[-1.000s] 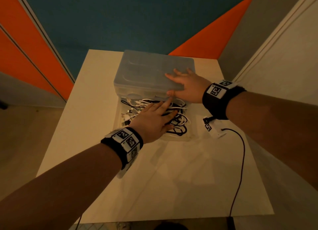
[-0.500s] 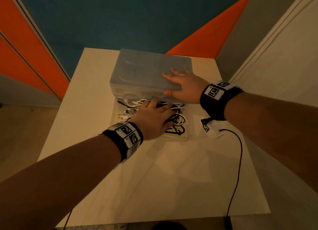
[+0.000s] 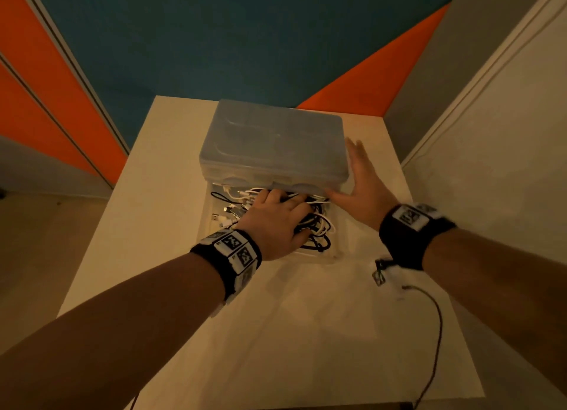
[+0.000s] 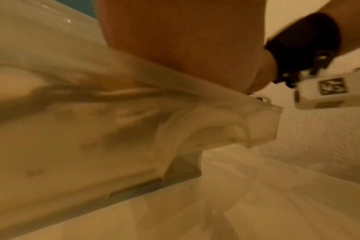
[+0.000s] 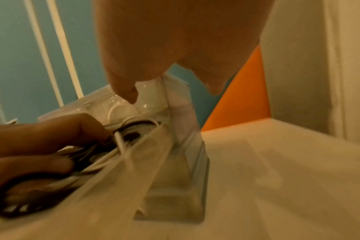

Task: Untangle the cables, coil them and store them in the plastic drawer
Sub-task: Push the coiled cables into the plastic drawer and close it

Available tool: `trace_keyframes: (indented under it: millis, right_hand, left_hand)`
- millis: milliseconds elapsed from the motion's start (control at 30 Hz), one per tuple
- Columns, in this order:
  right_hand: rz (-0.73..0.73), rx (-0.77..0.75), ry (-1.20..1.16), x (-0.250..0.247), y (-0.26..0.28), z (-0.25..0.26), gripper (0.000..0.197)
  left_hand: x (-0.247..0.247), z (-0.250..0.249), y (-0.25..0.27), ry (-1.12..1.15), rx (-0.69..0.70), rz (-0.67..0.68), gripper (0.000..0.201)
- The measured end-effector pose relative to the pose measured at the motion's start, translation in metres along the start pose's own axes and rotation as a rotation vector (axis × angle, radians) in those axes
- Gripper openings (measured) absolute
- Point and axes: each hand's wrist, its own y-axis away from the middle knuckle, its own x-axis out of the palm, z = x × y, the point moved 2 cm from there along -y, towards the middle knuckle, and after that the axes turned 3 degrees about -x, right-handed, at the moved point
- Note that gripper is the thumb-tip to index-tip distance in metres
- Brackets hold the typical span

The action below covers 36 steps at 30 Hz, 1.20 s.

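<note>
A translucent grey drawer casing (image 3: 276, 139) stands at the back of the white table. Its clear drawer (image 3: 334, 256) is pulled out toward me and holds a tangle of black and white cables (image 3: 320, 225). My left hand (image 3: 285, 201) is inside the drawer, fingers curled into the tangle. The right wrist view shows those curled fingers (image 5: 51, 146) gripping cables (image 5: 121, 141). My right hand (image 3: 356, 176) lies flat with straight fingers against the casing's right side, its thumb at the front corner. The left wrist view is blurred and shows only the drawer's clear wall (image 4: 263, 123).
The white table (image 3: 306, 333) has bare surface in front of the drawer. A thin black wire (image 3: 437, 333) from my right wristband trails over its right part. A pale wall (image 3: 491, 164) stands close on the right, a blue and orange wall behind.
My right hand slid off the casing's top to its right side. My left hand went from lying flat on the cables to curling its fingers into them, nearer the casing.
</note>
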Motion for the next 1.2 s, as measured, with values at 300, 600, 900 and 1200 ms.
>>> trace_keyframes:
  millis: [300,600,900,1200]
  right_hand:
    - [0.194,0.532,-0.680,0.036,0.013,-0.007,0.041]
    - [0.200,0.552,-0.523,0.037,0.002,-0.008,0.065]
    - [0.368,0.558,-0.317,0.003,-0.001,0.004,0.052]
    - [0.140,0.016,0.275,-0.038,-0.016,0.022,0.091]
  left_hand:
    - [-0.001,-0.002,0.002,0.045,0.001,-0.054,0.049]
    - [-0.002,0.000,0.003,0.095,0.005,-0.066,0.047]
    - [-0.006,0.004,0.005,0.100,0.043,-0.066,0.047]
    - [-0.005,0.002,0.006,0.101,0.022,0.048,0.055]
